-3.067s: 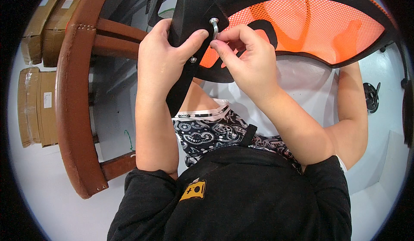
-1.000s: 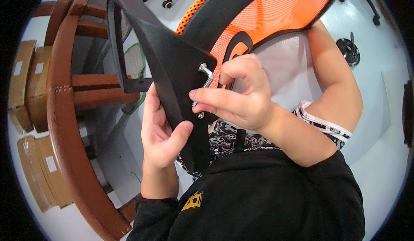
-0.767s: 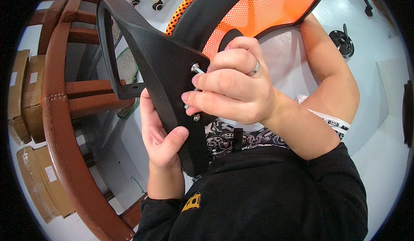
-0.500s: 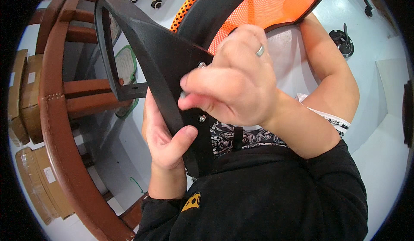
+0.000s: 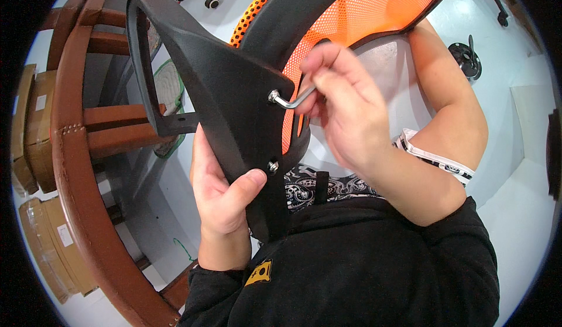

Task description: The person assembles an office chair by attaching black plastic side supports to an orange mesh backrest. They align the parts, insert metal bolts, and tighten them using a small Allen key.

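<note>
1. The L-shaped hex key (image 5: pixel 292 104) stood with its short end at the upper bolt (image 5: pixel 273 96) on the black plastic armrest (image 5: pixel 234 87); its long arm slanted up rightward.
2. The right hand (image 5: pixel 353 107), slightly blurred, pinched that long arm between thumb and fingers, the hand only partly closed. A light grip far along the arm looked best for leverage, with the short end kept square in the head to avoid slipping.
3. The left hand (image 5: pixel 225 201) was half curled around the armrest's lower part, thumb in front, near the lower bolt (image 5: pixel 273 166). Firm bracing there seemed wise against twisting.
4. Beyond lay the orange mesh backrest (image 5: pixel 380 5).
5. Farther out, cardboard boxes (image 5: pixel 44 116) stood at left.
</note>
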`<state>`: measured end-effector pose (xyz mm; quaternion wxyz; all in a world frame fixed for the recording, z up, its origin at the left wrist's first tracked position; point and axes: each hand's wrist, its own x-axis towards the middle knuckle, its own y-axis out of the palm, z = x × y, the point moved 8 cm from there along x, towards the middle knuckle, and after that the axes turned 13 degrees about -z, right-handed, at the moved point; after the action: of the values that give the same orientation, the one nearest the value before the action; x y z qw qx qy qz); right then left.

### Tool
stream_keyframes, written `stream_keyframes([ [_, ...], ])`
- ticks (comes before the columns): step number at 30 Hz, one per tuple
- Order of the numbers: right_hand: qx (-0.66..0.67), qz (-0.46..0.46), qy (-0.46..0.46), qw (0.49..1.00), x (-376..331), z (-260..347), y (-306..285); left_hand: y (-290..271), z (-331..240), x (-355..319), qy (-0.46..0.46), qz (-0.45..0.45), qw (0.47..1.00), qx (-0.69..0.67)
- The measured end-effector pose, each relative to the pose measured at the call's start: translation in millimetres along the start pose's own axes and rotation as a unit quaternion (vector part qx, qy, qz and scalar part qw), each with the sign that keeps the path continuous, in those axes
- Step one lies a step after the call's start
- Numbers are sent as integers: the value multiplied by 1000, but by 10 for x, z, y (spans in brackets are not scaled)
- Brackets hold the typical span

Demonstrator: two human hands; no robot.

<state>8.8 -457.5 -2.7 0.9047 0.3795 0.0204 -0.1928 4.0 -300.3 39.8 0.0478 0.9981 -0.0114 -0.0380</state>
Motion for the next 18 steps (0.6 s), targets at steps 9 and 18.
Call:
stream_keyframes([
  [9, -307, -37, -343, 887, -264, 145, -147, -36, 20, -21, -5, -8, 1000, 10],
  [18, -319, 53, -342, 882, -547, 102, -22, -59, 80, -48, -20, 11, 1000, 3],
])
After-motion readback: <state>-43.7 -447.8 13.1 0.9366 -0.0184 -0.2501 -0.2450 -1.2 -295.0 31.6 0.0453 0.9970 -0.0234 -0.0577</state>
